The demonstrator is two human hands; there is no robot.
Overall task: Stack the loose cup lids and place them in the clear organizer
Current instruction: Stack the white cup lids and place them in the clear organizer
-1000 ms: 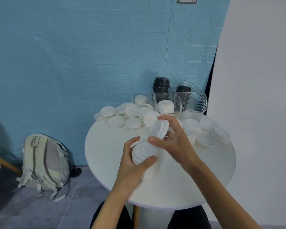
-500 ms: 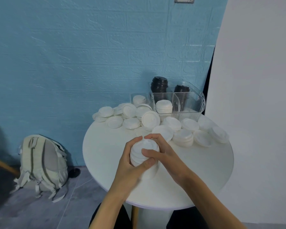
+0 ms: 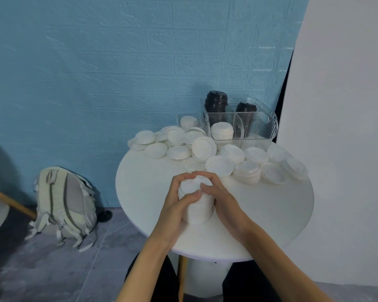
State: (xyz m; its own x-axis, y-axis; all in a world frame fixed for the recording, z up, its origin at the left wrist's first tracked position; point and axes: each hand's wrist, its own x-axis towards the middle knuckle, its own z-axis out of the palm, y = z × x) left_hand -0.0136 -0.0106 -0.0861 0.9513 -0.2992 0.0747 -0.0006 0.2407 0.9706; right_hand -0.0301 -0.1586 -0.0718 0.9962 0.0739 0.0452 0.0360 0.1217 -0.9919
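Round white table (image 3: pixel 271 214): lids (image 3: pixel 219 165), organizer (image 3: pixel 260 131).

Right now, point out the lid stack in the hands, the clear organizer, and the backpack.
held lid stack (image 3: pixel 198 211): head view, on its ribbed side.
clear organizer (image 3: pixel 263 129): head view, on its front wall.
backpack (image 3: pixel 74 200): head view, on its grey back panel.

The left hand (image 3: pixel 176 201) and right hand (image 3: pixel 222 198) wrap the stack of white lids (image 3: pixel 198 205), hiding its sides and most of its top; how many lids it holds cannot be told. Both forearms run off the bottom edge. The black lids (image 3: pixel 215 103) behind the clear organizer (image 3: pixel 264 127) are partly masked by its ribbed walls. The tabletop (image 3: pixel 271 210) conceals its pedestal's upper part and the person's lap.
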